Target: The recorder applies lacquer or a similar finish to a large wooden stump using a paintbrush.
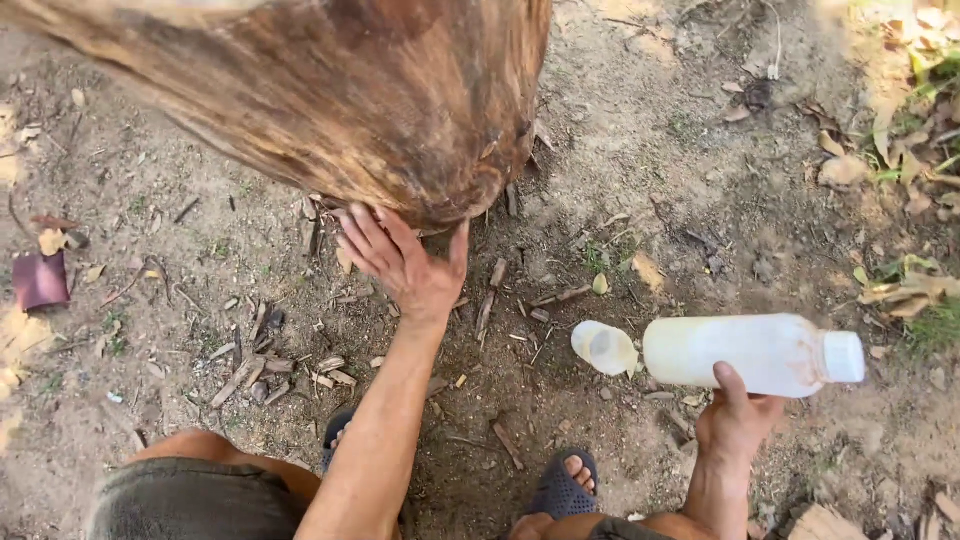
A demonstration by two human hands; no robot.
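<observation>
Sandals [562, 487], dark and rubbery, and olive shorts [175, 498] mark the near edge as a person crouches on bare dirt [680, 200]. Right hand [738, 418] grips a cloudy plastic bottle [752, 352] lying sideways near right, white cap on; kept level and held firmly, the smooth, rounded bottle seems less likely to slip. Just left of it lies a pale, cup-like shell [603, 347]. Farther in, left hand [403, 258] presses spread fingers against the base of a trunk [330, 90], its bark streaked brown and fibrous. Wood chips [290, 365] and dry leaves [905, 290] litter the ground.
</observation>
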